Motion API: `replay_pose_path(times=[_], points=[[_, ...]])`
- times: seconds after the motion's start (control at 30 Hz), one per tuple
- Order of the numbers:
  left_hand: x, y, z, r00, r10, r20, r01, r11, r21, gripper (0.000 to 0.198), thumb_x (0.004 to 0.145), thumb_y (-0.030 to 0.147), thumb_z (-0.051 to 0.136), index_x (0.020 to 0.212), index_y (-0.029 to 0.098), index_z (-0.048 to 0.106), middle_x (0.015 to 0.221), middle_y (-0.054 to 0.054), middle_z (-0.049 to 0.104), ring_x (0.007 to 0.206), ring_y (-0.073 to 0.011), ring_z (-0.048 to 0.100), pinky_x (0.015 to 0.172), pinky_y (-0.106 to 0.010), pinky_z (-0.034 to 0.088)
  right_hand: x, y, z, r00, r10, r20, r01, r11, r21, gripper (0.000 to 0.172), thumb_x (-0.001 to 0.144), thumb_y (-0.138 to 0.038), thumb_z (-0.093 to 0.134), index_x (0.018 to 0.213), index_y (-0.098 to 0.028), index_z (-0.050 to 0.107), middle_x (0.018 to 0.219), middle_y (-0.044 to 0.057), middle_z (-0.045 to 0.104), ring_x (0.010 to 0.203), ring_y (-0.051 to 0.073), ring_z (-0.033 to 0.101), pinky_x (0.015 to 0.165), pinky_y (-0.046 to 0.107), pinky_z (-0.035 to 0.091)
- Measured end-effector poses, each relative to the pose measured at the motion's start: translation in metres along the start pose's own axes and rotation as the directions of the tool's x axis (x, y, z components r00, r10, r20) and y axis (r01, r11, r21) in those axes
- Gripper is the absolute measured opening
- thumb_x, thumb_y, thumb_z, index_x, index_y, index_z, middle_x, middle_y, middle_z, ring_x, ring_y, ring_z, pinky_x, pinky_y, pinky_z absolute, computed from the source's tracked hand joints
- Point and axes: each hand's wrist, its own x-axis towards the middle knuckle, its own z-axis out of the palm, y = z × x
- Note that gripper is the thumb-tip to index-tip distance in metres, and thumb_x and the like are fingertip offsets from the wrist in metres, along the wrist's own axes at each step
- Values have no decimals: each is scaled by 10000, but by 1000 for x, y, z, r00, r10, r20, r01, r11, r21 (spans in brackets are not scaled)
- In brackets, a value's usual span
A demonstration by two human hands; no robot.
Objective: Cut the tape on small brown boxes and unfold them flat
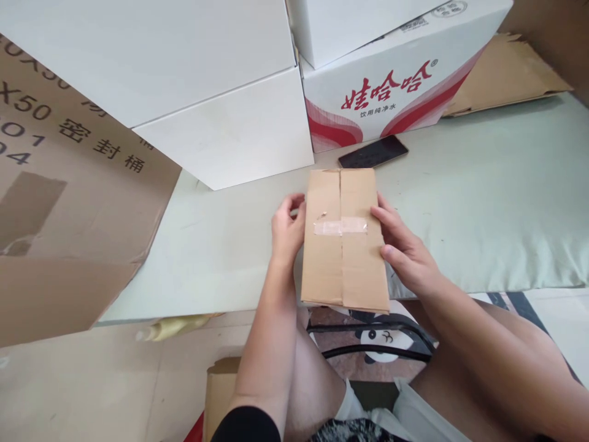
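A small brown cardboard box (343, 270) is held between my two hands over the near edge of the covered table. Its upper face has a lengthwise seam, with a short strip of clear tape (331, 228) across the middle. My left hand (289, 227) is at the box's left side, its fingers curled and partly hidden by the box. On the other side, my right hand (405, 245) presses its thumb and fingertips against the right edge. Just beyond the box's far end lies a black phone (375, 151).
White boxes (230, 129) stand at the back, beside a red-and-white printed carton (391, 92). A large brown carton (83, 202) fills the left. Flattened cardboard (510, 77) rests at the back right on the pale green cloth (488, 184). Below the table edge are black metal bars (368, 350).
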Motion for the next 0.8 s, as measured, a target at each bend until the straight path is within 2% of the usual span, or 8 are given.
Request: replay_pose_path(times=[0.07,0.17,0.27,0.37,0.47,0.6,0.7,0.8], points=[[3,12,1,988,156,1,-155,988,-19,320,896,476,699,1143,273,697,1347,-65,663,1366,-317,535,1209,-492,374,-2,4,1,997,-25,80,24,1000,13,646,905,-696,587,1498,-456,500,1737,-83,250,1636,270,150,1329,526,208],[5,24,-1,955,245,169,-240,970,-50,396,854,588,713,1114,290,725,1577,-36,503,1564,-328,322,1263,-464,304,-2,7,0,991,-50,123,47,998,32,614,931,-654,578,1503,-452,486,1715,-64,320,1609,274,258,1300,536,285],[4,27,-1,941,216,261,-228,974,15,416,780,593,789,1030,262,754,1610,-60,461,1626,-342,156,1278,-461,273,5,7,-6,999,24,-22,-26,993,-113,436,958,-524,576,1362,-366,623,1546,24,575,1454,298,518,1208,560,422],[3,27,2,945,207,254,-220,975,22,421,767,586,800,1016,249,755,1612,-86,450,1629,-349,137,1267,-466,294,15,13,-14,979,45,-198,-126,900,-418,333,918,-399,574,1192,-277,719,1265,105,716,1222,332,662,1070,587,519],[3,26,6,948,209,242,-219,976,17,403,766,577,804,1002,253,762,1627,-80,426,1626,-349,143,1255,-459,315,18,24,-18,990,31,-134,-114,731,-673,409,870,-383,577,1202,-218,747,1258,184,672,1211,401,632,1043,638,505],[2,28,8,950,208,234,-216,976,7,394,767,568,812,988,244,771,1613,-87,448,1623,-357,153,1248,-461,319,13,33,-13,997,80,3,-43,572,-819,456,869,-435,579,1250,-252,750,1369,201,622,1300,483,538,994,719,479],[1,29,10,957,190,218,-194,981,0,392,799,607,765,969,255,775,1599,-73,475,1623,-358,151,1233,-476,338,13,31,-11,998,63,5,-29,536,-844,417,887,-416,566,1238,-285,750,1332,169,658,1222,461,573,934,703,507],[0,28,10,964,175,202,-177,984,-10,397,832,642,712,959,272,776,1619,-40,457,1619,-355,173,1221,-484,353,16,24,-13,996,90,-3,-54,562,-826,371,904,-356,536,1165,-255,781,1263,168,677,1104,408,637,886,625,554]])
